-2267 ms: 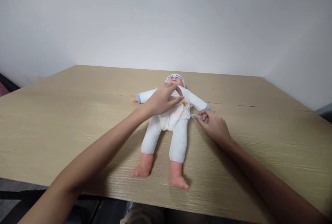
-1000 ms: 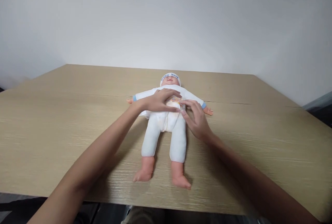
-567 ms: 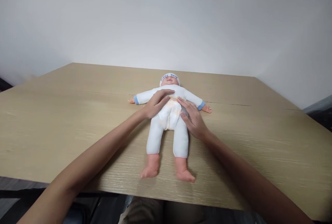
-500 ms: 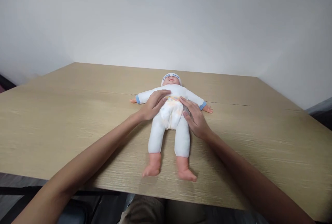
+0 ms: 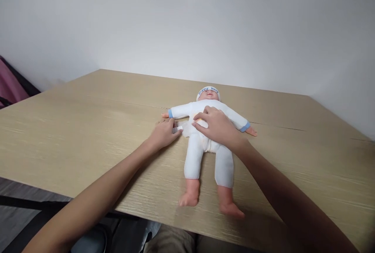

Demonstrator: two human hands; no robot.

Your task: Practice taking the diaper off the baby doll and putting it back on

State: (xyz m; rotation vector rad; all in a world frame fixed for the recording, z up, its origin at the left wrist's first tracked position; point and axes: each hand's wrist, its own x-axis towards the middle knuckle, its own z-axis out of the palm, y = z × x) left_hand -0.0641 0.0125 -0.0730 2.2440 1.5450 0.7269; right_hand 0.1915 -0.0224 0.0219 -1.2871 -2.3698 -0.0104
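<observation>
A baby doll point(image 5: 195, 159) in a white suit with blue cuffs lies on its back, head away from me. Its headband point(image 5: 208, 90) carries blue lettering. A white diaper point(image 5: 208, 145) covers its hips, the front panel partly hidden under my right hand. At the doll's left-hand side in the picture, a diaper side tab point(image 5: 178, 128) is stretched out over the table, pinched in the closed fingers of my left hand point(image 5: 164, 131). My right hand point(image 5: 218, 126) rests on the diaper's front at the belly, fingers bent and apart, thumb towards the tab.
The doll lies on a wide wooden table point(image 5: 88, 128) with a seam running across it. Behind stands a white partition point(image 5: 175, 30). Something pink point(image 5: 11, 83) shows beyond the left edge. My lap point(image 5: 170, 239) is below the near edge.
My left hand has left the doll's belly and drawn a diaper tab outward to the left. My right hand has moved from the doll's side onto the diaper front. The view has shifted left.
</observation>
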